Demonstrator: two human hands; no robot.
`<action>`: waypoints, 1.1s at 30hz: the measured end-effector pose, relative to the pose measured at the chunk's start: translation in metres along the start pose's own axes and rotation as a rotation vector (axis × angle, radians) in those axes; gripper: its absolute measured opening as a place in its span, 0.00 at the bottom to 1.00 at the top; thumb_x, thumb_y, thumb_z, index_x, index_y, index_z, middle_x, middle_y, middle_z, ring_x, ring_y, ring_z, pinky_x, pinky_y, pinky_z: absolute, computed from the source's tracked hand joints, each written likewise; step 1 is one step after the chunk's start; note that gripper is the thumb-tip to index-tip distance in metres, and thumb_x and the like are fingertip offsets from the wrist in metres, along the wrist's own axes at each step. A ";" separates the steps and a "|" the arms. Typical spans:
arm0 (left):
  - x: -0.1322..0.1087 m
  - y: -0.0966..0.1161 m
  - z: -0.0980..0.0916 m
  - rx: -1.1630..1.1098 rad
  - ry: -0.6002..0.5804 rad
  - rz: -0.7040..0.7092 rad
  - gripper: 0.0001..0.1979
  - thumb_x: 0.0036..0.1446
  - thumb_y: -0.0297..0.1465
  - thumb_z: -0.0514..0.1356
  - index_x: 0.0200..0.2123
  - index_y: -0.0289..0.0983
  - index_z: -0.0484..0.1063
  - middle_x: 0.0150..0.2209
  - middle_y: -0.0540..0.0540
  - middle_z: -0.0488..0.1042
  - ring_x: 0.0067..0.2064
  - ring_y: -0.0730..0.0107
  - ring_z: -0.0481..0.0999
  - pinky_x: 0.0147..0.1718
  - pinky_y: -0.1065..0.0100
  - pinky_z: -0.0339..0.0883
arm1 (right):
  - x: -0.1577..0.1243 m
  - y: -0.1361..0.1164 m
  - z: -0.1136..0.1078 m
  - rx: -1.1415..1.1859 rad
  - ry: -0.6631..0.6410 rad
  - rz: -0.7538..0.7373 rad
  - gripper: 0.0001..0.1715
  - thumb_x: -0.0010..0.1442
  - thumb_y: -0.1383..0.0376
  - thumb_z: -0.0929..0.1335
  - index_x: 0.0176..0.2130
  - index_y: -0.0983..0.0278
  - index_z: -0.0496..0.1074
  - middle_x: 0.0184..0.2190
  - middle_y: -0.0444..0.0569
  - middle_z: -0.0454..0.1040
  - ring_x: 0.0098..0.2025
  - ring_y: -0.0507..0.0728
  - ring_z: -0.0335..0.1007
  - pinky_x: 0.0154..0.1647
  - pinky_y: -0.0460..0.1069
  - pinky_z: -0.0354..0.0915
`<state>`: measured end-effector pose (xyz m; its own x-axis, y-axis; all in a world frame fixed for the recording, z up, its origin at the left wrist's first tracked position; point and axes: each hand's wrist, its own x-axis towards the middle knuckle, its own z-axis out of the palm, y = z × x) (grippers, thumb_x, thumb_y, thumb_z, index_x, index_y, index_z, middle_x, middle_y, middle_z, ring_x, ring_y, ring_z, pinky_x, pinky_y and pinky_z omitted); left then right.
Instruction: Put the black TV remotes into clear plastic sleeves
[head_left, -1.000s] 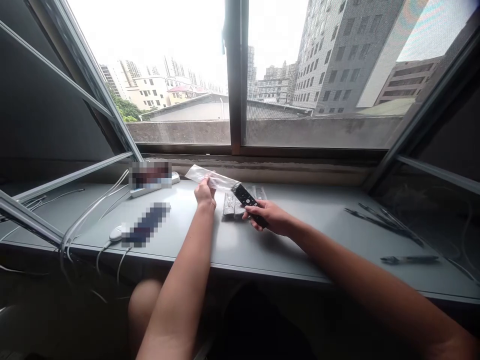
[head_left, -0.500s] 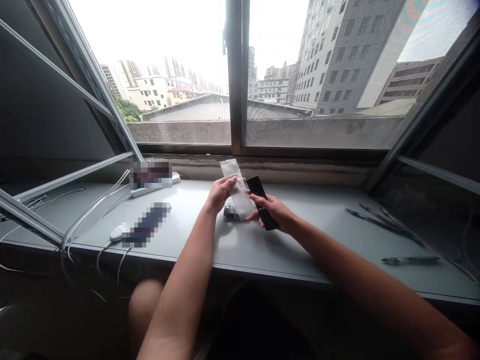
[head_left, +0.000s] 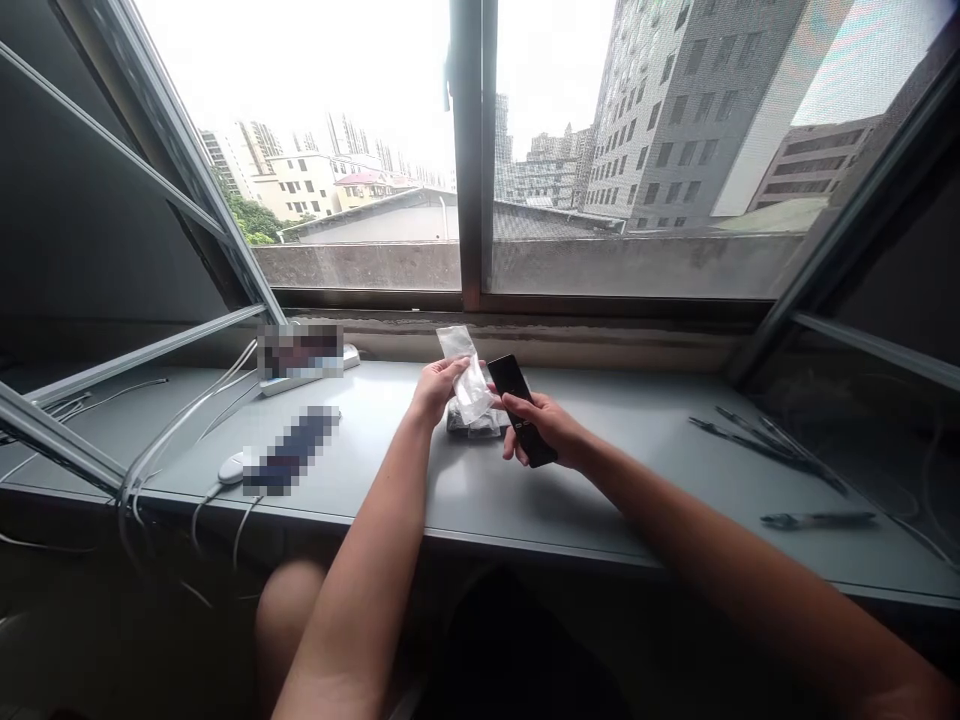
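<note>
My left hand [head_left: 439,388] pinches a translucent plastic sleeve [head_left: 472,392], which hangs limp and crinkled from the fingers. Beside it, my right hand [head_left: 544,425] is closed round a black remote control [head_left: 513,382], tilted with its far end toward the window. The sleeve and the remote are close together, and my right fingertips reach the sleeve's edge. Behind and below the sleeve, a dark object in clear wrapping [head_left: 480,425] lies on the desk, mostly covered by the sleeve and my hands.
The grey desk [head_left: 390,480] runs along a window. On its left are white cables [head_left: 165,425], a white power strip [head_left: 349,358], a white round plug [head_left: 234,467] and blurred-out items. Several pens or dark thin tools [head_left: 757,450] and another pen [head_left: 817,520] lie right. Metal frames flank both sides.
The sleeve has crumpled and tilted, and its lower end has lifted, showing more of the wrapped object behind. The remote has turned slightly and dropped a little in my right hand.
</note>
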<state>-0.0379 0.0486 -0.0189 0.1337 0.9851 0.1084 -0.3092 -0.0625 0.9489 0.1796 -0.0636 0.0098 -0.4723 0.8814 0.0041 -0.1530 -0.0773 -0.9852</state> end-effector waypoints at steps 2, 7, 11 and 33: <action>0.000 -0.002 0.001 0.040 -0.039 0.009 0.22 0.52 0.41 0.76 0.45 0.33 0.85 0.35 0.40 0.85 0.30 0.63 0.82 0.33 0.64 0.75 | 0.000 0.002 -0.001 -0.027 -0.040 0.029 0.38 0.65 0.46 0.75 0.64 0.64 0.71 0.30 0.53 0.83 0.17 0.56 0.74 0.15 0.46 0.68; -0.001 -0.003 0.003 0.094 -0.076 0.027 0.26 0.50 0.42 0.77 0.49 0.34 0.85 0.40 0.38 0.86 0.36 0.59 0.84 0.36 0.64 0.75 | 0.002 0.004 -0.004 -0.003 -0.017 -0.010 0.40 0.66 0.46 0.74 0.67 0.63 0.69 0.35 0.55 0.85 0.17 0.55 0.74 0.16 0.47 0.68; -0.001 0.000 0.002 0.066 0.008 0.051 0.27 0.49 0.43 0.78 0.48 0.33 0.84 0.44 0.35 0.85 0.39 0.59 0.83 0.40 0.62 0.76 | 0.005 0.005 -0.010 0.109 0.073 -0.100 0.39 0.68 0.46 0.73 0.70 0.56 0.65 0.53 0.61 0.82 0.21 0.54 0.78 0.17 0.48 0.71; -0.007 0.005 0.012 -0.014 -0.168 -0.069 0.21 0.54 0.37 0.74 0.47 0.31 0.85 0.50 0.34 0.85 0.48 0.55 0.85 0.42 0.66 0.75 | -0.004 0.004 -0.005 -0.272 -0.371 0.184 0.43 0.67 0.44 0.74 0.70 0.64 0.67 0.23 0.45 0.79 0.21 0.55 0.75 0.24 0.45 0.71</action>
<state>-0.0295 0.0392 -0.0118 0.3103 0.9461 0.0925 -0.3067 0.0076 0.9518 0.1855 -0.0646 0.0053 -0.7552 0.6352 -0.1619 0.1704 -0.0482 -0.9842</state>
